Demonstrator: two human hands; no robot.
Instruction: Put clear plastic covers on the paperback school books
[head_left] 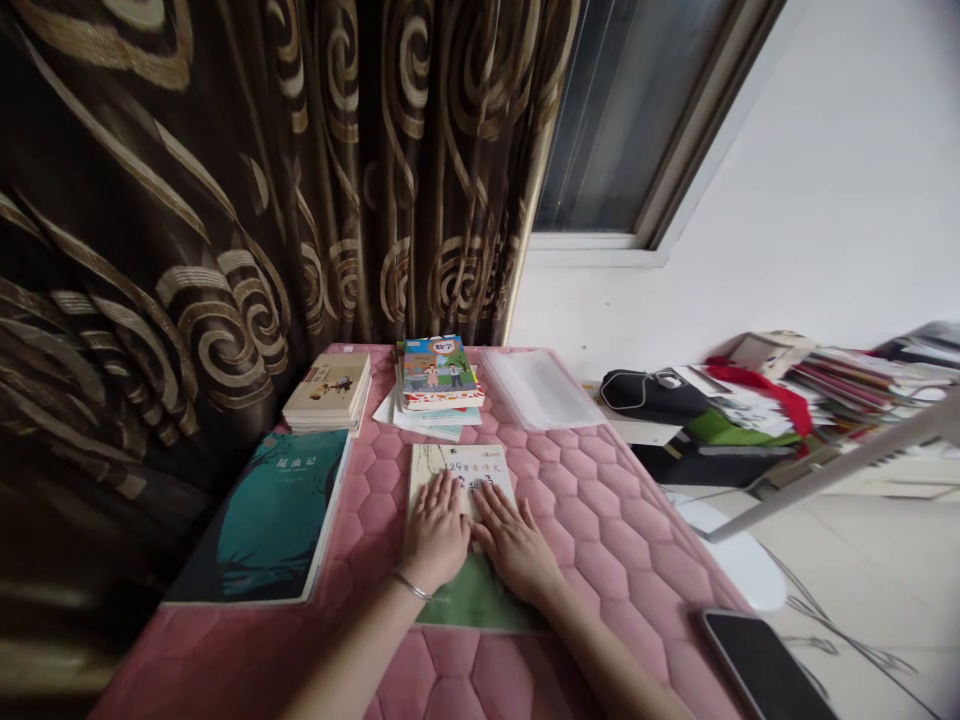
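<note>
A book with a pale top and a green lower cover (480,597) lies closed in front of me on the pink quilted table cover (480,670). Flat on its upper half rests my left hand (436,530), fingers stretched out, a silver bangle at the wrist. My right hand (516,545) lies beside it, also palm down with straight fingers, the thumbs close together. Between them they hide part of the printed title. Neither hand grips anything.
To the left lie a large teal book (281,510) and a stack of beige books (328,390). Behind are a colourful book pile (439,370) and clear plastic sheets (538,388). A phone (761,660) sits at the right edge. Cluttered papers (757,410) and a pale pole (832,470) stand beyond.
</note>
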